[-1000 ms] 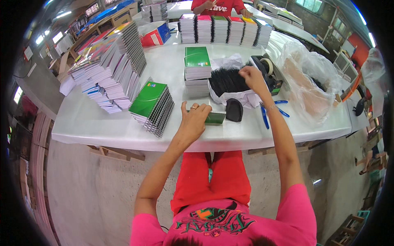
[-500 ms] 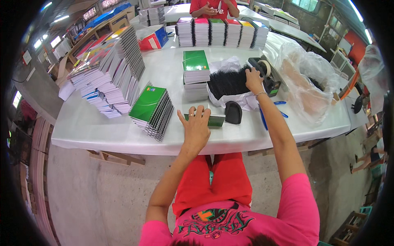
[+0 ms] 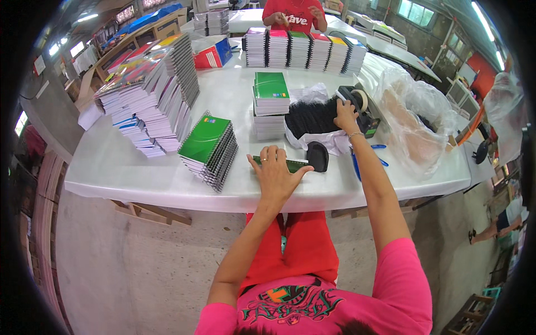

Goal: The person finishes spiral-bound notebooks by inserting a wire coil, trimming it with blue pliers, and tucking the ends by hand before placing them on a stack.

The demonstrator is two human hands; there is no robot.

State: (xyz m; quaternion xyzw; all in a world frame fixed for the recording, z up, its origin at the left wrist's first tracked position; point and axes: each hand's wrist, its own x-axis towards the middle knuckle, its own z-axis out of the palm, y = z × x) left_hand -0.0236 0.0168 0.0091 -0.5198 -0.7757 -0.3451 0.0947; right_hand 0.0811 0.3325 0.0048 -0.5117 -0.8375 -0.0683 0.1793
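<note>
My left hand [image 3: 273,174] rests over a narrow green notebook [image 3: 296,166] held on edge on the table, fingers across its top and thumb stretched to the right. Just right of it lies a black, rounded tray-like piece [image 3: 317,157]. My right hand [image 3: 347,115] reaches to the right end of a pile of black spiral binding coils [image 3: 311,118], fingers bent; what they pinch is too small to make out. A tape dispenser [image 3: 369,124] with a tape roll stands beside that hand. Blue-handled pliers [image 3: 356,164] lie near my right forearm.
Left of my left hand leans a stack of bound green notebooks [image 3: 206,146]; unbound green ones [image 3: 270,100] stand behind. A tall notebook pile [image 3: 151,95] fills the left. A clear plastic bag [image 3: 416,120] lies right. Across the table, a person in red [image 3: 296,15] stands behind notebook stacks [image 3: 298,50].
My left thumb has swung out to the right, and the hand has shifted slightly right. My right hand stays at the coils. The person across has moved their hands.
</note>
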